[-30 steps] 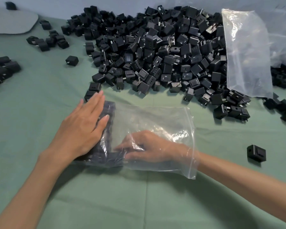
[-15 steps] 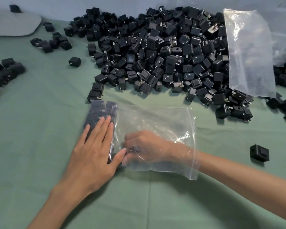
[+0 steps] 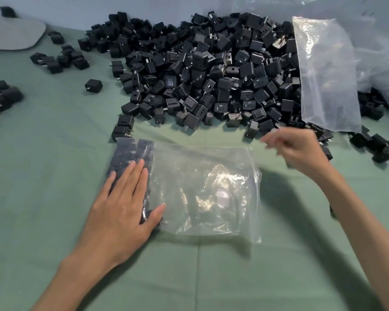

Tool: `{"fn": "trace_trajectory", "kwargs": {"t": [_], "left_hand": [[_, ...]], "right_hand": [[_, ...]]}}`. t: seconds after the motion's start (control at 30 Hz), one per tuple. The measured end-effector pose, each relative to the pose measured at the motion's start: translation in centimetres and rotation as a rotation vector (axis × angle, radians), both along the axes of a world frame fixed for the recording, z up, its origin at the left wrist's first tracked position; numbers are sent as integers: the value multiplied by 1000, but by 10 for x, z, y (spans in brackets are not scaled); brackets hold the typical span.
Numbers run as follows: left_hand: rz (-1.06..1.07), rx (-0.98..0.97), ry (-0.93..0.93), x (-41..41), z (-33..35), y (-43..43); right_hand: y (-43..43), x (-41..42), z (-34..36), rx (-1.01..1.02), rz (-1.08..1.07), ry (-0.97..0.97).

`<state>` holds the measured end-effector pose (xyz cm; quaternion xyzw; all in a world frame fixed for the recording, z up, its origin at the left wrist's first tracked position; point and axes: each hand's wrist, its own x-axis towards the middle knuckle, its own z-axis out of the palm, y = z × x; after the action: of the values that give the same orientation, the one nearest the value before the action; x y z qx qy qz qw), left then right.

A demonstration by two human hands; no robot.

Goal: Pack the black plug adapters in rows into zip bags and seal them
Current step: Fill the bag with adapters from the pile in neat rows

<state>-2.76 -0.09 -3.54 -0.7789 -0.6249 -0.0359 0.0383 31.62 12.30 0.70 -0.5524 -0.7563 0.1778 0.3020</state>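
A clear zip bag lies flat on the green cloth, its mouth to the right. Black plug adapters sit in rows inside its left end. My left hand lies flat on that end, fingers straight, pressing the packed adapters through the plastic. My right hand is outside the bag, raised above the cloth near the front edge of the big heap of loose black adapters. Its fingers are loosely curled and blurred, and I see nothing in them.
A second clear bag leans on the heap's right side. Small groups of adapters lie at the far left, more at the left edge and right edge. A grey pad sits at the back left.
My right hand has come out of the bag and moved up and right toward the heap. My left hand slid down the bag's left end and stays pressed on it.
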Motion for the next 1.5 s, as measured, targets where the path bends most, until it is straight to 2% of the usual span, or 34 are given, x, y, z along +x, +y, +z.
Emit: {"fn": "trace_trajectory", "kwargs": {"t": [0.07, 0.17, 0.23, 0.3, 0.43, 0.5, 0.57, 0.67, 0.77, 0.9, 0.97, 1.17, 1.3, 1.4, 1.5], "left_hand": [[1, -5, 2, 0, 0, 0], [2, -7, -3, 0, 0, 0], [4, -9, -3, 0, 0, 0], [4, -9, -3, -1, 0, 0], [5, -10, -7, -1, -1, 0], [3, -5, -11, -1, -1, 0], [2, -3, -16, -1, -1, 0], [6, -10, -20, -1, 0, 0], [7, -19, -12, -1, -1, 0], [2, -23, -20, -1, 0, 0], [3, -21, -33, -1, 1, -1], [-13, -29, -39, -2, 2, -1], [-14, -41, -38, -1, 3, -2], [-13, -51, -34, -1, 4, -1], [-9, -60, -29, -2, 4, -1]], "right_hand": [[24, 2, -4, 166, -151, 1], [53, -17, -17, -6, -229, -297], [64, -33, -26, -43, -312, -486], [67, -44, -30, 23, -319, -501], [51, -37, -26, 96, -258, -242], [29, -24, -19, 48, -241, -85], [-3, -6, -12, -161, -123, 64], [-47, 9, -4, -558, 183, 223], [-65, 2, -7, -698, 401, 252], [-64, -28, -13, -662, 477, 399], [-58, -47, -13, -640, 539, 413], [-36, -110, -14, -515, 670, 164], [-34, -147, -18, -239, 800, -43], [-32, -159, -27, -141, 803, -114], [-31, -161, -35, -55, 772, -87]]}}
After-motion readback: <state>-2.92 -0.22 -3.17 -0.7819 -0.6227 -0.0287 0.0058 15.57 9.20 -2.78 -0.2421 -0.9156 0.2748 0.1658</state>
